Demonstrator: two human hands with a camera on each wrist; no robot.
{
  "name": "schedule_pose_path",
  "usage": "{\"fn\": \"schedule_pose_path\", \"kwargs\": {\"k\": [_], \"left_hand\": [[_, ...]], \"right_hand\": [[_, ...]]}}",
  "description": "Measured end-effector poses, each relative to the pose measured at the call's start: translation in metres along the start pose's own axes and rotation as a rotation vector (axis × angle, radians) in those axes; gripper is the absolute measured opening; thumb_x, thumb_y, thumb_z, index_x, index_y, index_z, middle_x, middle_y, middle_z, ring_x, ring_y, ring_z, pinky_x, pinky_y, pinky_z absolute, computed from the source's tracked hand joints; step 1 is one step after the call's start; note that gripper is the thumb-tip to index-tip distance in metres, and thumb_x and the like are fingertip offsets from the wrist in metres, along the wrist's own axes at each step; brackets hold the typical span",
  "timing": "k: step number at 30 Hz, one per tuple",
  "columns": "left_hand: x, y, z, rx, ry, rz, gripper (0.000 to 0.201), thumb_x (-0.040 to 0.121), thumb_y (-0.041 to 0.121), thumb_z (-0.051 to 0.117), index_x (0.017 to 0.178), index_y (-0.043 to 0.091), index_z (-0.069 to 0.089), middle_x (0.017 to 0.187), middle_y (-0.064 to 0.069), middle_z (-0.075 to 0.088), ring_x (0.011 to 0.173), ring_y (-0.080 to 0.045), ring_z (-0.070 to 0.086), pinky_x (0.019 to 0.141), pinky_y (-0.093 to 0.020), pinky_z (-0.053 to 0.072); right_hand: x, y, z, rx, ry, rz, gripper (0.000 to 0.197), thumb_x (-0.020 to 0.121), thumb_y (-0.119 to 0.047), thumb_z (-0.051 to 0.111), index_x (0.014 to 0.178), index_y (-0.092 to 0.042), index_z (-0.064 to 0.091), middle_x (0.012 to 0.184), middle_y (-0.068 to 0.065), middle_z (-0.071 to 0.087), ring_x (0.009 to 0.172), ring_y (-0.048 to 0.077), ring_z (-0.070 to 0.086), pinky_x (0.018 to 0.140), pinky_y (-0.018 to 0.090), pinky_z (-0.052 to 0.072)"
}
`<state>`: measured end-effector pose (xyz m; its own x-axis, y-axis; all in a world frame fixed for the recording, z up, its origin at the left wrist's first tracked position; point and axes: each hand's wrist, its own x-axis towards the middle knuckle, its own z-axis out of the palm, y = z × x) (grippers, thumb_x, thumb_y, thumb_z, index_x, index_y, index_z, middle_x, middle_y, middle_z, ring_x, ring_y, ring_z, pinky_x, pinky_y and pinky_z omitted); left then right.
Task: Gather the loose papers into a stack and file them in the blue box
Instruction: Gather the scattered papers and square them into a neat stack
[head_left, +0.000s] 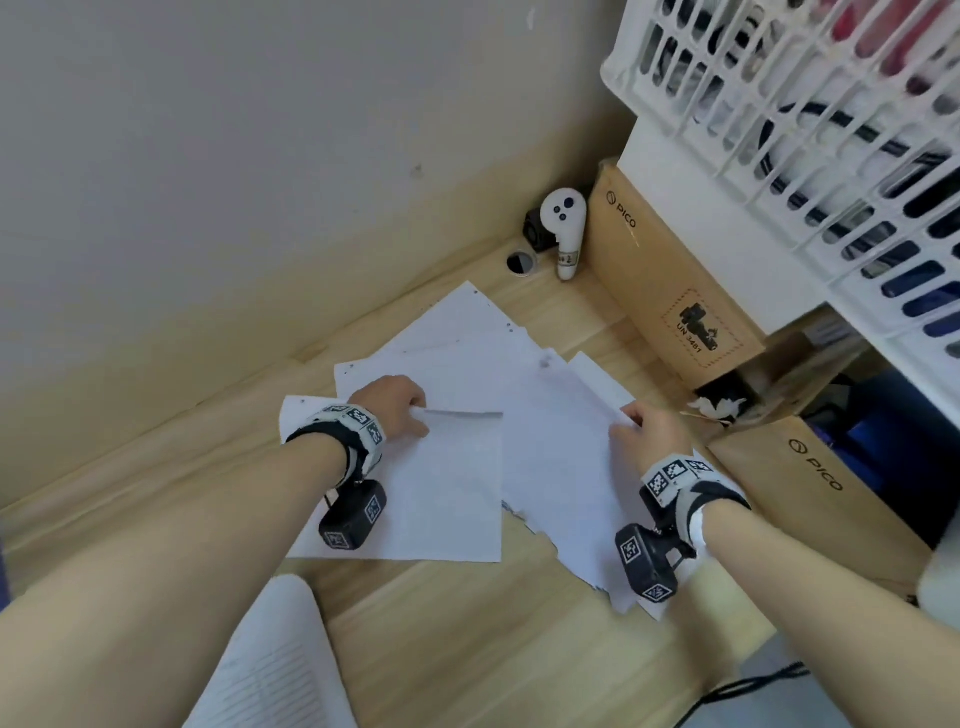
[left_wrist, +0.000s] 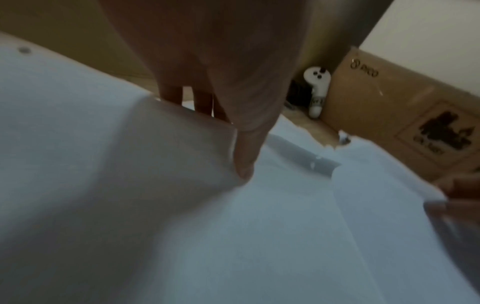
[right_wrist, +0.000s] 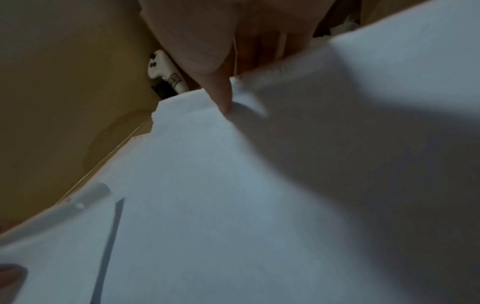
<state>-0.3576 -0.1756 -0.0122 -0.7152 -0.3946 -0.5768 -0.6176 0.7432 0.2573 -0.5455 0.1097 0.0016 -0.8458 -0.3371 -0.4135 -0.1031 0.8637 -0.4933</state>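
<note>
Several loose white sheets lie overlapping on the wooden desk (head_left: 441, 623). My left hand (head_left: 410, 413) pinches the top edge of the left sheet (head_left: 447, 493); the left wrist view shows the thumb (left_wrist: 244, 164) on top and the fingers under the lifted edge of that sheet (left_wrist: 168, 154). My right hand (head_left: 636, 423) pinches the right edge of the torn-edged right sheet (head_left: 561, 467), with the thumb (right_wrist: 223, 98) on top of this sheet (right_wrist: 233, 185). More sheets (head_left: 457, 332) fan out behind. Something blue (head_left: 872, 447) shows at the right, mostly hidden behind cardboard.
A white controller (head_left: 563, 223) leans in the corner beside a cardboard PICO box (head_left: 670, 291). A second PICO box (head_left: 815, 483) lies right of the papers. A white lattice basket (head_left: 831, 130) hangs over the right side. A lined sheet (head_left: 275, 670) sits near me.
</note>
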Motion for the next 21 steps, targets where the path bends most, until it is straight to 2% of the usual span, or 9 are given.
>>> {"fn": "schedule_pose_path", "kwargs": {"k": [2,4,6,8,10,14,18,19,21], "left_hand": [[0.010,0.003,-0.014,-0.034,0.036,0.054,0.023,0.080,0.035,0.072,0.093,0.018,0.065,0.096,0.003,0.058,0.090,-0.021,0.057,0.072,-0.030,0.043],[0.021,0.007,-0.026,-0.058,0.113,0.075,0.025,0.081,0.035,0.071,0.098,0.017,0.066,0.098,0.003,0.056,0.093,-0.021,0.056,0.075,-0.031,0.043],[0.031,0.009,-0.031,-0.068,0.178,0.077,0.031,0.081,0.033,0.073,0.105,0.014,0.067,0.105,0.000,0.054,0.102,-0.024,0.055,0.081,-0.036,0.046],[0.038,0.008,-0.029,-0.046,0.179,0.041,0.046,0.076,0.032,0.078,0.116,0.014,0.064,0.121,-0.006,0.052,0.114,-0.027,0.050,0.090,-0.042,0.048],[0.042,0.005,-0.021,0.029,0.130,-0.016,0.068,0.070,0.034,0.082,0.127,0.015,0.051,0.130,-0.008,0.045,0.120,-0.029,0.044,0.089,-0.044,0.048],[0.043,0.004,-0.011,0.148,0.187,-0.076,0.083,0.064,0.038,0.086,0.127,0.013,0.039,0.126,-0.011,0.046,0.115,-0.032,0.046,0.086,-0.045,0.044],[0.044,0.005,-0.015,0.239,0.148,-0.117,0.075,0.067,0.045,0.081,0.128,0.016,0.048,0.124,-0.007,0.054,0.118,-0.029,0.047,0.095,-0.045,0.037],[0.042,0.006,-0.016,0.261,0.148,-0.099,0.062,0.071,0.039,0.078,0.123,0.016,0.053,0.121,-0.007,0.057,0.116,-0.029,0.050,0.091,-0.043,0.039],[0.035,0.009,-0.018,0.215,0.199,-0.046,0.022,0.076,0.017,0.066,0.097,0.017,0.060,0.102,-0.005,0.062,0.102,-0.031,0.058,0.072,-0.035,0.039]], "right_hand": [[0.006,0.002,0.001,-0.149,-0.003,0.019,0.022,0.077,-0.017,0.062,0.099,-0.016,0.065,0.107,0.005,0.058,0.109,0.029,0.053,0.072,0.032,0.041],[0.008,0.006,0.005,-0.305,-0.007,0.022,0.052,0.073,-0.025,0.075,0.119,-0.012,0.054,0.124,0.010,0.046,0.117,0.029,0.045,0.077,0.032,0.036],[0.008,0.010,0.011,-0.390,0.024,0.003,0.071,0.067,-0.034,0.081,0.125,-0.009,0.047,0.129,0.013,0.044,0.117,0.031,0.044,0.081,0.036,0.040],[0.009,0.013,0.014,-0.434,0.051,-0.012,0.079,0.065,-0.040,0.082,0.127,-0.008,0.046,0.130,0.014,0.045,0.117,0.032,0.044,0.085,0.038,0.042],[0.011,0.014,0.014,-0.462,0.044,0.005,0.084,0.065,-0.044,0.082,0.131,-0.009,0.044,0.132,0.013,0.045,0.120,0.031,0.043,0.086,0.037,0.041],[0.015,0.010,0.014,-0.472,0.025,0.067,0.082,0.066,-0.046,0.082,0.131,-0.013,0.044,0.133,0.008,0.051,0.126,0.027,0.042,0.090,0.036,0.040],[0.019,0.007,0.014,-0.502,-0.029,0.099,0.062,0.071,-0.045,0.079,0.120,-0.015,0.057,0.128,0.009,0.054,0.127,0.029,0.039,0.093,0.038,0.040],[0.020,0.008,0.015,-0.499,-0.038,0.101,0.059,0.071,-0.045,0.078,0.118,-0.016,0.059,0.127,0.010,0.054,0.128,0.029,0.038,0.093,0.039,0.040],[0.021,0.011,0.018,-0.495,-0.042,0.101,0.053,0.071,-0.045,0.077,0.113,-0.016,0.062,0.124,0.010,0.057,0.129,0.030,0.038,0.091,0.040,0.041]]}}
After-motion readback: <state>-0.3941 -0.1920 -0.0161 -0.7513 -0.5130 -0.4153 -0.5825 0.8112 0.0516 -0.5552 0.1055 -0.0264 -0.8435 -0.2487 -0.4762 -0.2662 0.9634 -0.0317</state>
